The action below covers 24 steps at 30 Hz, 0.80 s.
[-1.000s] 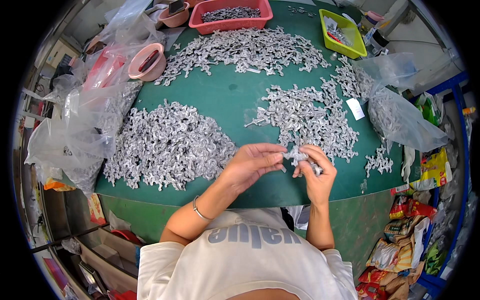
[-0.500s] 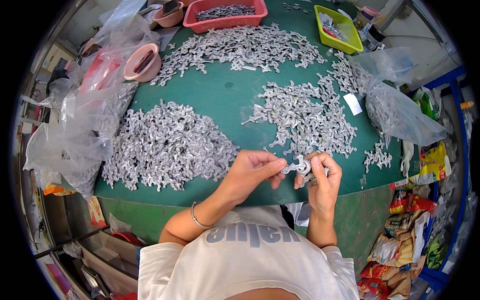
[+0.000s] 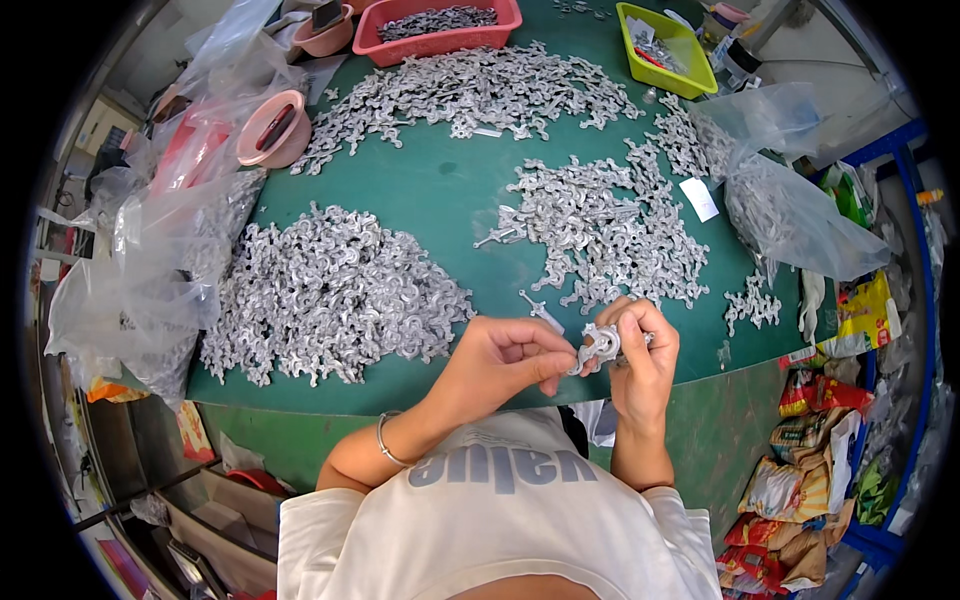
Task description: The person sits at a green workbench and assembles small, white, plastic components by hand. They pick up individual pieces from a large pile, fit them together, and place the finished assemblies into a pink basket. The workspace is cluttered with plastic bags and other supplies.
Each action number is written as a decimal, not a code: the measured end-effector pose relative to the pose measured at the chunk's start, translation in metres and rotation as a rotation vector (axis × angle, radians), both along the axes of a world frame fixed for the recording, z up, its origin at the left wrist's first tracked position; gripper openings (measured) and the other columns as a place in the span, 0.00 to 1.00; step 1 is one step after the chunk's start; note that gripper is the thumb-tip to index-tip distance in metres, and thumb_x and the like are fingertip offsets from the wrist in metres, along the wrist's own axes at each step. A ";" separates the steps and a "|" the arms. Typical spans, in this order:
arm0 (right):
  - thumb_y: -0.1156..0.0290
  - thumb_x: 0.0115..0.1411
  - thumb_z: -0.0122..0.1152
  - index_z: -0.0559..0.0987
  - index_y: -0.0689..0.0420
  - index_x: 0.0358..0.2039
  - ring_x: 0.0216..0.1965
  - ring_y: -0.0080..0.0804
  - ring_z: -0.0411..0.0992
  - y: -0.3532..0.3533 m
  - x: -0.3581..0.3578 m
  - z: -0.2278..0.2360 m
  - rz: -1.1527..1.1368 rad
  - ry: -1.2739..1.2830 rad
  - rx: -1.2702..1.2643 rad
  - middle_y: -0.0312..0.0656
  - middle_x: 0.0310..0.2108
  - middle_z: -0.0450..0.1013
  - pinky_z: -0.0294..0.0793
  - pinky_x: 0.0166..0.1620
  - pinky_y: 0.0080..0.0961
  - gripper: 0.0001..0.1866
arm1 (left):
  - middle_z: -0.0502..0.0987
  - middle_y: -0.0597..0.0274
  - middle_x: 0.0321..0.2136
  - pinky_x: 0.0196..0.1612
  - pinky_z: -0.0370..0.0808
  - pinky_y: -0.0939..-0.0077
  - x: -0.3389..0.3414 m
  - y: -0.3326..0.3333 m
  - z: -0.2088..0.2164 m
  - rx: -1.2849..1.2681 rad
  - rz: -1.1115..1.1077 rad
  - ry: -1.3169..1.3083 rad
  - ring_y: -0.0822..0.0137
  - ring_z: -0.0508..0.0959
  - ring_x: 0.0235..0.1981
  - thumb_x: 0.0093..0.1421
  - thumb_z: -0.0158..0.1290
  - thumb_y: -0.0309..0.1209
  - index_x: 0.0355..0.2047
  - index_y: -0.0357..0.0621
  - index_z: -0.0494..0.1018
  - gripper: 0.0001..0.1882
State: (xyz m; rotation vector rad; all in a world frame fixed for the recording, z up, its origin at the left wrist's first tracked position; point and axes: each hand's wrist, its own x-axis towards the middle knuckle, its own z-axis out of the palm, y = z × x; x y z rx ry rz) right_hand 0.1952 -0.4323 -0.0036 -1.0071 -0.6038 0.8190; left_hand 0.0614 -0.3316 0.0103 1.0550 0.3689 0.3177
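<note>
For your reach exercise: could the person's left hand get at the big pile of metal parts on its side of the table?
Probably yes: the pile lies close beside the left hand with nothing between, though both hands hold a small metal part.

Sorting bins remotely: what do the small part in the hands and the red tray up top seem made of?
Small part, pinched between left hand and right hand: likely cast metal, dull silver-grey with faint glints. Red tray: probably moulded plastic, with even colour and a smooth rim.
</note>
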 end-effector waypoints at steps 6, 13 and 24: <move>0.73 0.58 0.46 0.68 0.65 0.21 0.17 0.23 0.65 0.000 0.004 0.001 0.080 -0.068 0.039 0.44 0.22 0.67 0.66 0.20 0.17 0.11 | 0.72 0.59 0.27 0.25 0.71 0.86 -0.003 -0.003 0.009 0.114 -0.044 0.016 0.75 0.73 0.23 0.50 0.53 0.18 0.28 0.29 0.73 0.04; 0.74 0.58 0.46 0.68 0.64 0.21 0.17 0.23 0.65 0.001 0.004 0.001 0.099 -0.053 0.054 0.44 0.22 0.67 0.66 0.20 0.16 0.11 | 0.72 0.59 0.28 0.26 0.71 0.85 -0.003 -0.004 0.009 0.103 -0.042 0.000 0.75 0.73 0.23 0.50 0.53 0.18 0.28 0.29 0.73 0.05; 0.69 0.58 0.45 0.64 0.61 0.17 0.17 0.27 0.61 0.002 -0.003 0.011 0.035 -0.016 -0.072 0.41 0.15 0.62 0.58 0.22 0.21 0.14 | 0.72 0.62 0.25 0.24 0.68 0.87 -0.002 -0.005 0.006 -0.043 -0.086 0.020 0.77 0.72 0.22 0.50 0.54 0.20 0.27 0.31 0.73 0.04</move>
